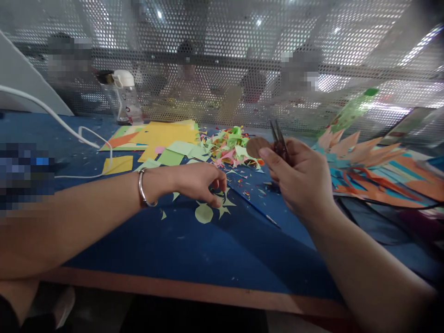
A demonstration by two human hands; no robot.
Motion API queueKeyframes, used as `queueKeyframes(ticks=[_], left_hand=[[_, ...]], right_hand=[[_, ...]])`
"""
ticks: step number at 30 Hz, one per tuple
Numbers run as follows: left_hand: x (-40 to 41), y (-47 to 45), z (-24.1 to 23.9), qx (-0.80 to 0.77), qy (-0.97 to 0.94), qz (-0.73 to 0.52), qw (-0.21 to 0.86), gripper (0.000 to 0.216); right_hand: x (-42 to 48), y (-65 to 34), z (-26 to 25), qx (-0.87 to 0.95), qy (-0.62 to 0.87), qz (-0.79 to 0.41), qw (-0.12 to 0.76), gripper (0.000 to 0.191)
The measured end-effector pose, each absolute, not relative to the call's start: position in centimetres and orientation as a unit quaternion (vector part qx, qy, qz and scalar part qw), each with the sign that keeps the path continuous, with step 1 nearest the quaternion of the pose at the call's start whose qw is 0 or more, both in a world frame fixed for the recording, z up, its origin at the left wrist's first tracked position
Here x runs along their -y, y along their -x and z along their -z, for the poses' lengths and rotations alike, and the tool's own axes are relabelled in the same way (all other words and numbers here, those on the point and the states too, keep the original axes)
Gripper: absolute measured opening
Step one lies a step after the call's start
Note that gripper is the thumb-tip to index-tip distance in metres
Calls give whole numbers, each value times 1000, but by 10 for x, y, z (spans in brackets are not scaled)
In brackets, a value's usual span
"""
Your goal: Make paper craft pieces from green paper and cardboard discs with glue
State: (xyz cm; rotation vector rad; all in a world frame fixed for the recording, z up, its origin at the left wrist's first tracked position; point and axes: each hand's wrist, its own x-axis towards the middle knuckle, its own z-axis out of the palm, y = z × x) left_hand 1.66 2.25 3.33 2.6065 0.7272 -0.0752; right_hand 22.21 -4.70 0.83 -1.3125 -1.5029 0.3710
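Observation:
My right hand [305,178] is closed around a pair of scissors [278,138], whose slim blades point up and away. The same hand pinches a round brown disc [255,146] by its edge, between thumb and fingers. My left hand [199,180], with a silver bangle at the wrist, hovers low over pale green paper scraps [225,209]. Its fingers curl downward with the thumb apart, and nothing shows between them. Just below that thumb lies a roughly round pale green paper piece [204,213]. A thin blue stick [258,208] rests between my hands.
Behind my hands are yellow paper sheets [166,132] and a heap of coloured paper scraps [232,143]. Two bottles [130,99] stand at the back left by a perforated metal screen [215,27]. Orange and blue paper pieces [378,171] lie right. A white cable [52,113] crosses left.

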Motion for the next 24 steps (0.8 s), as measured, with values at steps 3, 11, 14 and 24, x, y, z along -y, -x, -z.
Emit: queueKeyframes(ticks=[3,11,14,24], left_hand=[[-15,-13,-30,-251,-940,30,230,46],[7,7,-19,-359,-838,-123,393,61],[8,5,-14,-352,-724,-210,555,36],[15,35,-21,-367,-726,-113,571,20]], right_hand=[[49,-218,-11,592,557,-153,563,24],[47,-214,-12,708,556,-240,363,22],[51,-206,-9,726,541,-285,314,24],[55,-211,-17,776,580,-156,191,36]])
